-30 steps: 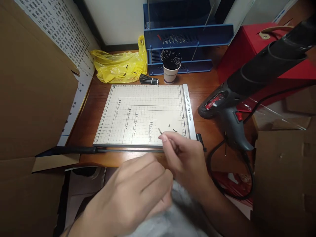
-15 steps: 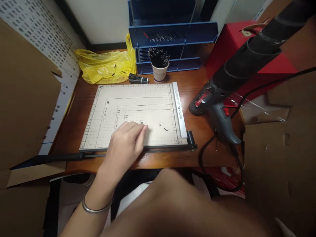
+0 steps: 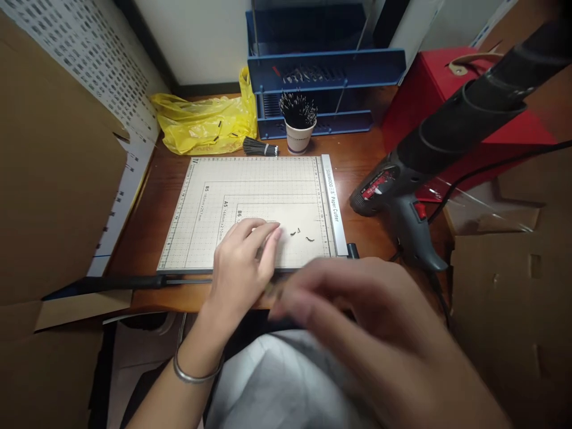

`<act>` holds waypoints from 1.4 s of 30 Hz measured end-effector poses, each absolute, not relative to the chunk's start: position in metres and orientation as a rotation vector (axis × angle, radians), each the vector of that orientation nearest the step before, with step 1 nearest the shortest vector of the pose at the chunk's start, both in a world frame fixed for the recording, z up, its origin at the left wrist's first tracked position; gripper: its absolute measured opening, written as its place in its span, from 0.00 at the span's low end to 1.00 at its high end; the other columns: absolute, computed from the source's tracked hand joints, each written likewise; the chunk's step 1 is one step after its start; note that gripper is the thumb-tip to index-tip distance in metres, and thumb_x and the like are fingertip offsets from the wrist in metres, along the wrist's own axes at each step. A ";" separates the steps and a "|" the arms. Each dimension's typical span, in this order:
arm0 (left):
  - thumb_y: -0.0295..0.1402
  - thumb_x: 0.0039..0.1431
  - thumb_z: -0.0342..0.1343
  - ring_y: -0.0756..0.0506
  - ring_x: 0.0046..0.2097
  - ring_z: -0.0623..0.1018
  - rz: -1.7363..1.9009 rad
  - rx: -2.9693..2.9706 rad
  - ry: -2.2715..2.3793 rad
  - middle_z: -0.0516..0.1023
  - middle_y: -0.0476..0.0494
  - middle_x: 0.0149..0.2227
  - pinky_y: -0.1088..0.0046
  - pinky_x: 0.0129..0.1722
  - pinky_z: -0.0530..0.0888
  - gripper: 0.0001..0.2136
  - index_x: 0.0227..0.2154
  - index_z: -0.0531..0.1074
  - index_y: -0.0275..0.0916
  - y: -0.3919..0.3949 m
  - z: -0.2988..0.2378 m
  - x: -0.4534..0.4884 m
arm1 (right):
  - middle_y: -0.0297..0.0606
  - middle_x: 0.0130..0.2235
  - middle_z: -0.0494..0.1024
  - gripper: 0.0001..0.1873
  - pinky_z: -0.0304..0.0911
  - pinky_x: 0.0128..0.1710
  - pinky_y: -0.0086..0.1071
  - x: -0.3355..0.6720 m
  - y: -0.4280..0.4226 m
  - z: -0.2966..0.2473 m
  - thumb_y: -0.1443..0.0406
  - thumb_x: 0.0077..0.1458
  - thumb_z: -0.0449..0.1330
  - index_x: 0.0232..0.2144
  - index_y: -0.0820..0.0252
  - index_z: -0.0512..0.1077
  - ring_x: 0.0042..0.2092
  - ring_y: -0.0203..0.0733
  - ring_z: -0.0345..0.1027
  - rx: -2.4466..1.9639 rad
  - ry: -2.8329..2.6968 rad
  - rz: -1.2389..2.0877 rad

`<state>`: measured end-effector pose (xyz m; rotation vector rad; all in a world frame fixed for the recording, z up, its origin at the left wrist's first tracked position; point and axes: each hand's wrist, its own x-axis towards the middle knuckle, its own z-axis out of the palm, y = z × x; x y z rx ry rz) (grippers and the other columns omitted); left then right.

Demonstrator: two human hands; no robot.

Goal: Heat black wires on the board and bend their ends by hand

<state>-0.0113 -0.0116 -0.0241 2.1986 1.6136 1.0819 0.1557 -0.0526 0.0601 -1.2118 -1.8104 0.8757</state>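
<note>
- Fingers of the left hand lie flat and spread on the paper cutter, pressing down on its gridded board near the front edge; nothing is pinched in them, so the hand is released and seems only to be steadying itself on the board.
- Just beyond those fingertips, toward the ruler strip, lie a few small dark wire bits, loose on the board and not touched by either hand.
- The right hand hovers close to the camera in front of the board's near edge, blurred; whether its fingers pinch anything I cannot tell.
- Under the left palm runs the cutter arm, lowered along the front edge, its handle sticking out well to the left of the hand.
- Far past the fingertips stand a paper cup of black sticks and a banded bundle of sticks, with a yellow plastic bag beside them.
- Right of the wire bits, off the board, a heat gun rests on the desk, nozzle end raised.
</note>
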 end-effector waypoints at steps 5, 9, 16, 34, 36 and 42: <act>0.26 0.69 0.55 0.47 0.44 0.80 1.358 1.893 1.515 0.82 0.44 0.42 0.71 0.41 0.78 0.09 0.44 0.79 0.41 -0.039 0.003 -0.006 | 0.31 0.29 0.78 0.12 0.68 0.30 0.24 0.157 -0.036 0.034 0.63 0.70 0.57 0.37 0.56 0.79 0.36 0.34 0.75 -1.078 -1.315 1.393; 0.24 0.63 0.63 0.49 0.39 0.80 1.444 1.891 1.533 0.82 0.47 0.41 0.73 0.34 0.78 0.09 0.44 0.80 0.42 -0.049 0.014 -0.004 | 0.31 0.27 0.74 0.14 0.66 0.33 0.26 0.152 -0.034 0.023 0.63 0.70 0.56 0.36 0.57 0.80 0.35 0.35 0.71 -1.075 -1.307 1.432; 0.21 0.61 0.64 0.49 0.38 0.80 1.475 1.948 1.553 0.82 0.49 0.37 0.72 0.34 0.78 0.09 0.39 0.79 0.42 -0.047 0.016 -0.001 | 0.29 0.30 0.74 0.14 0.68 0.42 0.29 0.153 -0.038 0.024 0.63 0.71 0.54 0.39 0.54 0.80 0.32 0.34 0.65 -1.035 -1.391 1.423; 0.16 0.60 0.62 0.48 0.42 0.78 1.357 2.305 1.471 0.80 0.46 0.41 0.69 0.43 0.76 0.14 0.44 0.75 0.37 -0.052 0.018 -0.014 | 0.32 0.24 0.75 0.14 0.63 0.28 0.27 0.159 -0.043 0.032 0.66 0.69 0.54 0.30 0.57 0.73 0.28 0.36 0.71 -1.211 -1.827 1.029; 0.15 0.60 0.62 0.48 0.41 0.78 1.356 2.326 1.466 0.80 0.46 0.40 0.69 0.42 0.76 0.14 0.44 0.75 0.38 -0.052 0.018 -0.015 | 0.32 0.25 0.75 0.14 0.62 0.27 0.27 0.159 -0.043 0.032 0.66 0.69 0.54 0.29 0.57 0.73 0.28 0.36 0.71 -1.215 -1.839 1.025; 0.14 0.61 0.60 0.48 0.40 0.77 1.301 2.404 1.425 0.80 0.46 0.39 0.69 0.41 0.75 0.13 0.43 0.74 0.38 -0.048 0.020 -0.018 | 0.30 0.27 0.74 0.16 0.58 0.28 0.28 0.159 -0.042 0.032 0.65 0.70 0.52 0.27 0.57 0.67 0.27 0.33 0.65 -1.218 -1.830 1.134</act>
